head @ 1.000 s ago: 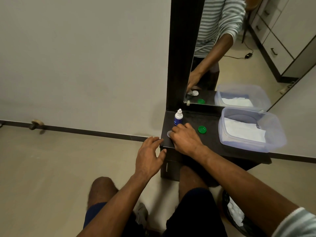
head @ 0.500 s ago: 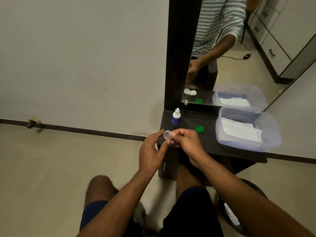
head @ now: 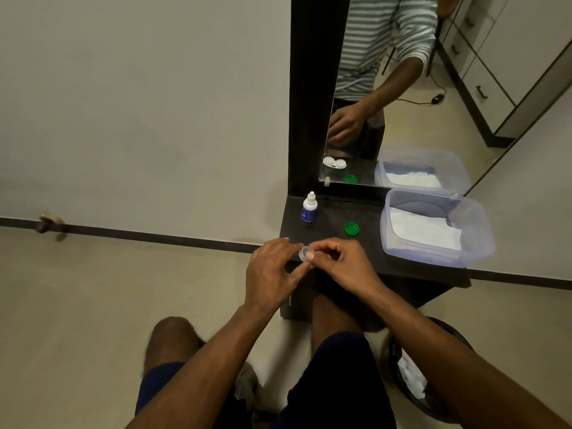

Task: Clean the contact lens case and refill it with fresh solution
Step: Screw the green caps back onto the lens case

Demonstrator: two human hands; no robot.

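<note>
**Both hands on lens case at table's front edge**

Contact lens case [head: 307, 253] is held up just over front-left edge of dark table [head: 328, 221], btwn both hands. Right hand [head: 346, 264] pinches it w/ curled fingers; left hand [head: 272, 270] meets it from the left, thumb & fingertips bent onto it, though the grip is prob. light, hard to tell. Solution bottle [head: 309, 208] stands upright at table's back-left. Green cap [head: 352, 228] lies mid-table, apart from the case. Clear plastic tub [head: 478, 230] w/ white tissue sits on the right side.
</note>
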